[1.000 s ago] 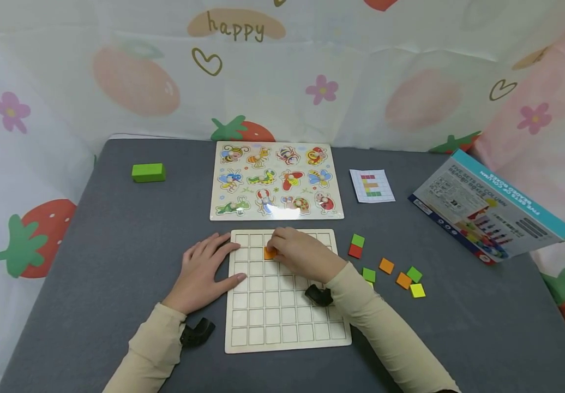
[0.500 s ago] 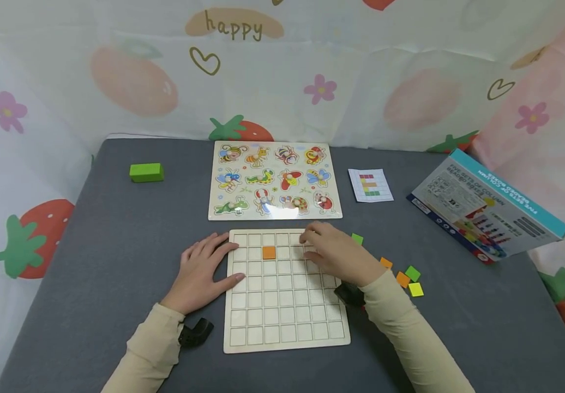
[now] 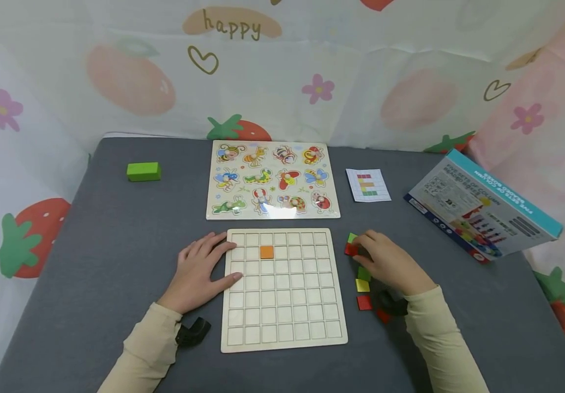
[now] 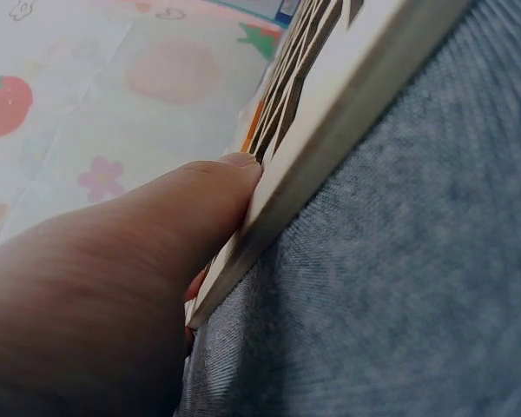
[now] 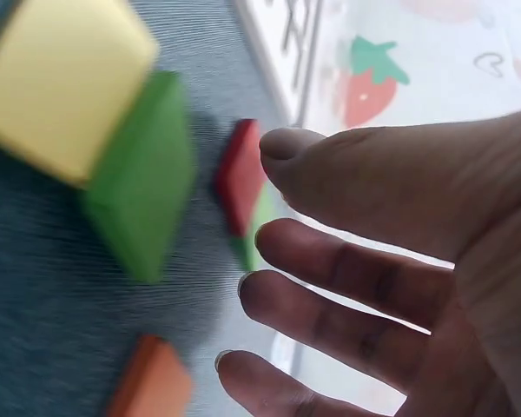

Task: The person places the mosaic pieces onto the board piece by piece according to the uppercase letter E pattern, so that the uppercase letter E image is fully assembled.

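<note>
A pale wooden grid board (image 3: pixel 284 298) lies flat, with one orange square tile (image 3: pixel 266 252) sitting in a cell near its top. On the board's left edge rests my left hand (image 3: pixel 198 275), fingers spread; the left wrist view shows its thumb (image 4: pixel 191 204) against the board's rim. My right hand (image 3: pixel 390 265) is off the board's right side, over loose tiles. Its thumb and fingers are apart around a red tile (image 5: pixel 240 178), which adjoins a green tile (image 3: pixel 352 237). Closer to the wrist camera are a yellow tile (image 5: pixel 65 82) and another green tile (image 5: pixel 143 187).
Behind the board lies an insect picture puzzle (image 3: pixel 272 180). A pattern card (image 3: pixel 368 185) and a tilted toy box (image 3: pixel 484 207) are to the right. Far left stands a green block (image 3: pixel 144 171). More red tiles (image 3: pixel 364 303) lie below the right hand.
My right hand let go of the orange tile in the board's cell, then moved right to the loose tiles. My left hand stayed on the board's edge.
</note>
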A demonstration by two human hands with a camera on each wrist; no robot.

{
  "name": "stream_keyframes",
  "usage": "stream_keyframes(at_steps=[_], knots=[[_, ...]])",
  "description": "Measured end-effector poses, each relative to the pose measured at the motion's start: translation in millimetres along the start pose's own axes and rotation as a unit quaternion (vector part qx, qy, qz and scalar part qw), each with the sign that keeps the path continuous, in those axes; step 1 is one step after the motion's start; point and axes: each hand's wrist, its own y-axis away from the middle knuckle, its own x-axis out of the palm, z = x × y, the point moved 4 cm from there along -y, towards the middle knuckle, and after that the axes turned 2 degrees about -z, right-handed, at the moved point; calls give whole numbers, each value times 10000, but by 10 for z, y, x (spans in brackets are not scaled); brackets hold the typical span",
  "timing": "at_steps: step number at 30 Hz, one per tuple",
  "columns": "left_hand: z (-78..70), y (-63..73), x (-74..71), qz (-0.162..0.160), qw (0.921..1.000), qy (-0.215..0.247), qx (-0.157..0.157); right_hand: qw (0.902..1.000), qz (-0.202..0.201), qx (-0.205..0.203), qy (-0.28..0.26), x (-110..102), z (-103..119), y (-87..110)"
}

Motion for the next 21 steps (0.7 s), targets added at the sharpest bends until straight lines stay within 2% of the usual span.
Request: stream_keyframes(at_steps=[11, 21], knots=[[11, -3, 11, 12, 10000, -18, 2, 9993, -313, -114, 173, 86, -73, -16], [6, -2, 5, -9, 10000, -44, 9, 9999, -113, 1, 108, 104, -56, -32]])
